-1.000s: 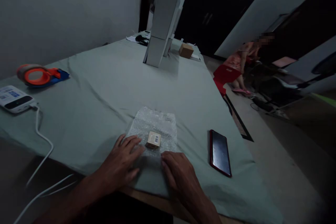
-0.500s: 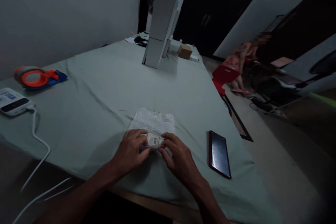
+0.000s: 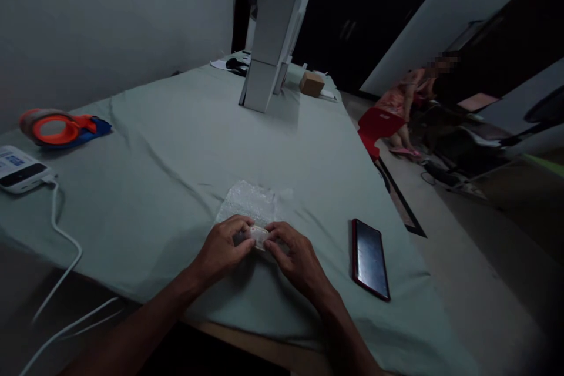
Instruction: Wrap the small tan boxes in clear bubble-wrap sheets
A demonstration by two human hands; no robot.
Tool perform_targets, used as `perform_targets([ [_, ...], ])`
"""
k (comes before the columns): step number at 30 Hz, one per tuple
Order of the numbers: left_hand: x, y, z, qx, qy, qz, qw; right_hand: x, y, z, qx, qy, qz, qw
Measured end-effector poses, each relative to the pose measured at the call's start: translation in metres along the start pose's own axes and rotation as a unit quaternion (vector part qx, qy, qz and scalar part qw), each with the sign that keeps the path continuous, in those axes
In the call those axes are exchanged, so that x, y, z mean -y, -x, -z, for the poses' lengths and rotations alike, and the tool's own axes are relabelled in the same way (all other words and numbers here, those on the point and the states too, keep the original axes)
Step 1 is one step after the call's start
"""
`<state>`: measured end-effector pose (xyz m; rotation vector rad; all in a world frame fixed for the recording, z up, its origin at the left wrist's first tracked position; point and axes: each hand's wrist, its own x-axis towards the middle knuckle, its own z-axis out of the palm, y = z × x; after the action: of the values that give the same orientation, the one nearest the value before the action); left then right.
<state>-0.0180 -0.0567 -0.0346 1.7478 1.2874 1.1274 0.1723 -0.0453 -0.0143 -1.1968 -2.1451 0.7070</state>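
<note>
At the near edge of the table, a small pale packet (image 3: pixel 259 237) is gripped from both sides. My left hand (image 3: pixel 222 249) is closed on its left end, thumb on the near side and fingers on the far side. My right hand (image 3: pixel 293 254) pinches the right end in the same way. A sheet of clear bubble wrap (image 3: pixel 247 201) spreads out behind the packet, and its near part runs under my fingers. Whether the wrap goes all the way around the packet I cannot tell.
A phone (image 3: pixel 370 258) lies right of my hands. Leftward are an orange-and-blue tape dispenser (image 3: pixel 66 129) and a white device (image 3: pixel 22 170) with a cable. Tall white boxes (image 3: pixel 273 41) and a brown box (image 3: pixel 311 84) stand farther back. A person (image 3: pixel 403 94) sits at right.
The packet has tipped, and its barcode label no longer shows clearly. My hands have drawn slightly closer together. The bubble wrap's right part looks folded or flattened now.
</note>
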Motion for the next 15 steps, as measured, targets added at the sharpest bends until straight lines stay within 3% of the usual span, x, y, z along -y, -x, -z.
perform_targets([
  [15,-0.0022,0.0006,0.0019,0.016,0.041,0.023,0.999,-0.0005,0.0066,-0.0037,-0.017,-0.036,-0.025,0.999],
])
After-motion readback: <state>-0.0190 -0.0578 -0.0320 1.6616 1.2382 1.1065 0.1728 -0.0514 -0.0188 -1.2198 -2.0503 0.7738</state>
